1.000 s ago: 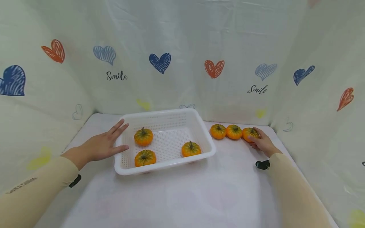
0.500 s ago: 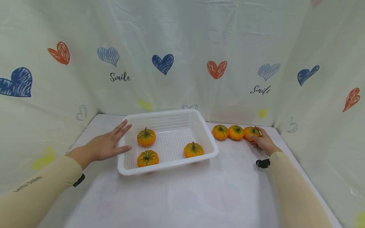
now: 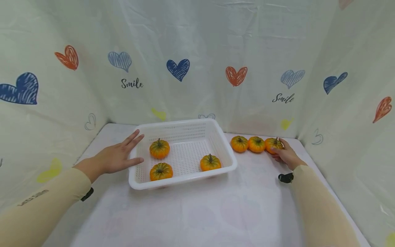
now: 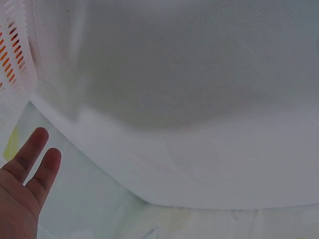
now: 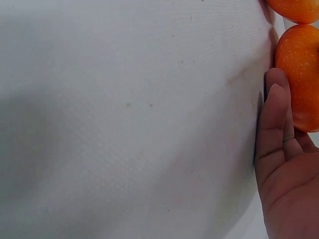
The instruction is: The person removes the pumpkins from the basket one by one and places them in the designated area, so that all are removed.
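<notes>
My right hand (image 3: pixel 287 155) grips the rightmost of three small orange-and-green pumpkins in a row, with the index finger behind its stem and the thumb at its front. In the right wrist view, fingers (image 5: pixel 273 109) lie along the side of this pumpkin (image 5: pixel 301 79). The middle pumpkin (image 3: pixel 256 144) and the left one (image 3: pixel 239 143) sit side by side against it. My left hand (image 3: pixel 115 156) is spread over the left rim of a white plastic basket (image 3: pixel 182 178), fingers extended. In the left wrist view, two fingers (image 4: pixel 44 177) show straight beside the basket wall (image 4: pixel 15 55).
Inside the basket are three more pumpkins: one at the back left (image 3: pixel 159 149), one at the front left (image 3: pixel 161 171), one at the front right (image 3: pixel 210 162). A white cloth (image 3: pixel 200 212) covers the table. A curtain (image 3: pixel 206 41) with printed hearts encloses the back and sides.
The whole scene shifts slightly right in the head view. Both hands, the basket and the pumpkins keep nearly the same places relative to one another.
</notes>
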